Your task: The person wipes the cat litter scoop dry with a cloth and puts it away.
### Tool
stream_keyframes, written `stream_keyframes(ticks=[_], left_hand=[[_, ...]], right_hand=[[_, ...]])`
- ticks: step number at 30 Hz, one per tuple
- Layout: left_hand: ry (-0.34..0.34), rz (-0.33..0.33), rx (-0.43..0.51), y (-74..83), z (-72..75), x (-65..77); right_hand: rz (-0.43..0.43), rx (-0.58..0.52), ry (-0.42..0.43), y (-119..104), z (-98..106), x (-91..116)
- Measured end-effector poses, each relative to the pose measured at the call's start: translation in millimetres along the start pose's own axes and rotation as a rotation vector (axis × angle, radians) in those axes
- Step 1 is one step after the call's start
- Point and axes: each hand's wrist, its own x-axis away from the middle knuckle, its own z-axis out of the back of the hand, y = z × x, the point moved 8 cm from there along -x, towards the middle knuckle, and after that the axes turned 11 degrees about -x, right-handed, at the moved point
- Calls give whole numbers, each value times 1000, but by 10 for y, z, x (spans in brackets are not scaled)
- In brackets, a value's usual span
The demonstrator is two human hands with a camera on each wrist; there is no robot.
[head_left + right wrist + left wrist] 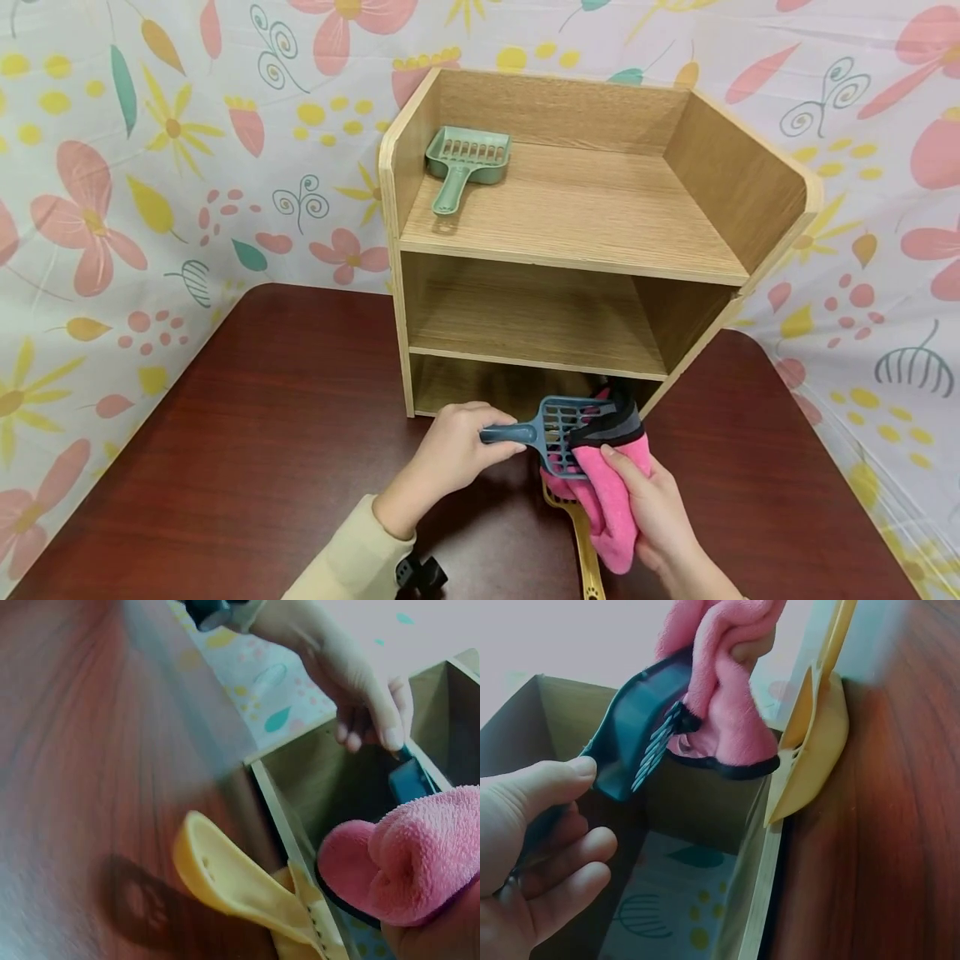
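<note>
A blue slotted litter scoop (537, 432) is held by its handle in my left hand (457, 442), thumb and fingers pinching it. My right hand (663, 508) grips a pink plush cloth (611, 500) with a dark grey and black edge. That cloth lies against the slotted head of the blue scoop and covers its far right part. In the left wrist view, the blue scoop (622, 742) is tilted, with the cloth (727, 712) hanging over its toothed side. Below both hands is a yellow litter scoop (585, 542), its head partly hidden by the cloth.
A wooden shelf unit (536, 258) stands at the back of the dark red table (225, 467). On its top level, at the left, rests a green litter scoop (463, 171). The yellow scoop (240, 877) is near the unit's front edge. Flower-patterned fabric (187, 150) surrounds the table.
</note>
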Motion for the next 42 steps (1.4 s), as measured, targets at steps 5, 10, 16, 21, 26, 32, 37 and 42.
stream_keyframes(ticks=[5, 10, 16, 21, 26, 32, 37, 42], left_hand=[[28, 37, -23, 55, -43, 20], [84, 30, -72, 175, -87, 59], [140, -4, -120, 329, -178, 137], [141, -28, -129, 396, -243, 173], [124, -35, -122, 375, -226, 151], [110, -33, -89, 332, -174, 114], [96, 13, -34, 289, -183, 121], [109, 27, -29, 298, -199, 132]], right_hand=[[-18, -238, -42, 48, -83, 34], [-36, -438, -11, 91, -170, 33], [-87, -504, 5, 191, -300, 49], [-105, -474, 14, 249, -332, 64], [-77, -435, 48, 224, -246, 17], [37, -416, 148, 92, -30, -47], [48, -433, 168, 62, 3, -57], [-18, -492, 150, 133, -139, -26]])
